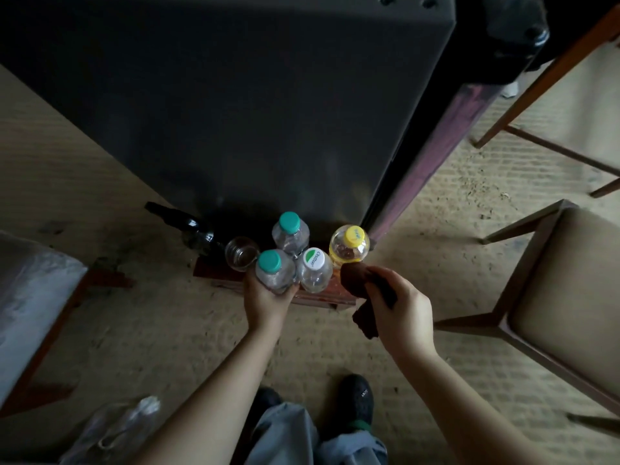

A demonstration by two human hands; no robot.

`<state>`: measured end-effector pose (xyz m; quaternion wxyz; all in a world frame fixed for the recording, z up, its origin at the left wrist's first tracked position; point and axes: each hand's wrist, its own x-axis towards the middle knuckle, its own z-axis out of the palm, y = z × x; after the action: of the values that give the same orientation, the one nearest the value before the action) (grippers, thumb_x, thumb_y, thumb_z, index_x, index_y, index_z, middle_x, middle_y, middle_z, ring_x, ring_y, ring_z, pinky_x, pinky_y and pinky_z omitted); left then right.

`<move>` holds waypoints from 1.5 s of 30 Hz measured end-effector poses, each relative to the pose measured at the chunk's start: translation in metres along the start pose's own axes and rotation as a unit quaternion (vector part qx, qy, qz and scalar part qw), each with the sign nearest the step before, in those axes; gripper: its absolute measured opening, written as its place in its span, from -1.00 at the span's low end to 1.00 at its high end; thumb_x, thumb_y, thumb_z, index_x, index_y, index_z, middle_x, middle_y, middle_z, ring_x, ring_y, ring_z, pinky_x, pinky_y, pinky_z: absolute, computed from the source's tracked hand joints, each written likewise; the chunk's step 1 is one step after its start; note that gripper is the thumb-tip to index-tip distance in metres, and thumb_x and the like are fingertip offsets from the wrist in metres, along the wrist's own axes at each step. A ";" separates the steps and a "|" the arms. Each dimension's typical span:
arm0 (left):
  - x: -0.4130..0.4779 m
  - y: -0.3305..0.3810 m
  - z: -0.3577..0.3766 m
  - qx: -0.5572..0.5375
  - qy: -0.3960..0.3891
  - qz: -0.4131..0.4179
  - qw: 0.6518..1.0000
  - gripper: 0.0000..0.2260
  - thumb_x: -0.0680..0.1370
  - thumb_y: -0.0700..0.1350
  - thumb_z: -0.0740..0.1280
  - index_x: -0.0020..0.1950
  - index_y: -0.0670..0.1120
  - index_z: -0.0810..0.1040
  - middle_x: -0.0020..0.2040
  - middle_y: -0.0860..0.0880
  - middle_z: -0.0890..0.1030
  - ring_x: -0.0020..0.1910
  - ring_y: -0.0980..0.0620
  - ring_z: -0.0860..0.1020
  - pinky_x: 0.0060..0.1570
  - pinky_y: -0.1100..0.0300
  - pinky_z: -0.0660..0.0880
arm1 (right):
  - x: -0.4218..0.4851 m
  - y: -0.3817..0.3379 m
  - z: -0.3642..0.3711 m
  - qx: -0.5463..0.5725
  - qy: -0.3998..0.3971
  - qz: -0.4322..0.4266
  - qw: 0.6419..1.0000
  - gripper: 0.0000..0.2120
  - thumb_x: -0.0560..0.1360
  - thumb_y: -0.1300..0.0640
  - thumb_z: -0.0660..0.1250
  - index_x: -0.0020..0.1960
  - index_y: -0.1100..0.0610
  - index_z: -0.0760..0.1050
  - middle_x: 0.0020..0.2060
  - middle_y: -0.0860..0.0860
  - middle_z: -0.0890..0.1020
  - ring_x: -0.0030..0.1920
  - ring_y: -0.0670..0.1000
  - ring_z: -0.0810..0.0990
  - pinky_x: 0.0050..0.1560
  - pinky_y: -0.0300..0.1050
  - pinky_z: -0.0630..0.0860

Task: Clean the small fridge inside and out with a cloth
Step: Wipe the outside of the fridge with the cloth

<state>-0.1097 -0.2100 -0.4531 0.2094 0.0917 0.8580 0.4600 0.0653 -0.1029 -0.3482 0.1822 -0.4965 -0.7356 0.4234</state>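
Our left hand (265, 298) was curled round a teal-capped bottle (274, 273); it looked empty, so light and crushable. Right hand (404, 313) gripped the bunched cloth (355, 276): soft and limp, so we judged it best held wadded. Fridge (235, 95) stood just beyond both hands.

Matt dark fridge (235, 95); clear plastic bottles (275, 273); brown cloth (365, 290).

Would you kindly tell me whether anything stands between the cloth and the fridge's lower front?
Yes: four plastic bottles and a glass stand before the fridge, directly ahead of the cloth in the right hand.
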 end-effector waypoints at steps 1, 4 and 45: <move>-0.001 0.003 -0.002 -0.002 -0.002 -0.001 1.000 -0.24 0.18 -0.12 0.65 0.30 -0.12 0.39 0.22 -0.08 0.55 0.19 -0.02 0.54 0.18 0.03 0.50 | -0.001 -0.001 0.000 -0.003 0.005 0.000 1.000 -0.75 0.51 0.16 0.35 0.10 -0.14 0.57 -0.27 -0.10 0.67 -0.28 -0.07 0.65 -0.19 0.02 0.60; -0.003 0.009 -0.011 0.011 -0.024 -0.012 1.000 -0.12 0.16 -0.04 0.65 0.39 -0.06 0.31 0.29 -0.06 0.50 0.25 -0.01 0.50 0.23 0.04 0.47 | -0.003 -0.007 0.001 -0.001 -0.002 -0.004 1.000 -0.77 0.52 0.14 0.33 0.11 -0.13 0.56 -0.28 -0.09 0.67 -0.31 -0.05 0.64 -0.22 0.02 0.60; -0.060 0.319 -0.175 0.103 -0.047 0.379 0.918 -0.77 0.46 -0.24 0.41 0.10 -0.09 0.58 0.02 0.08 0.54 0.07 0.08 0.51 0.10 0.29 0.37 | 0.076 -0.244 -0.163 -0.144 0.027 -0.199 0.969 -0.82 0.54 0.05 0.32 0.12 0.07 0.52 0.00 0.04 0.66 -0.03 0.10 0.63 -0.15 -0.13 0.48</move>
<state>-0.1448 -0.1835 -0.0869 0.0493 0.4528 0.7905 0.4095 0.0035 -0.0003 -0.0699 0.2093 -0.3722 -0.8675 0.2551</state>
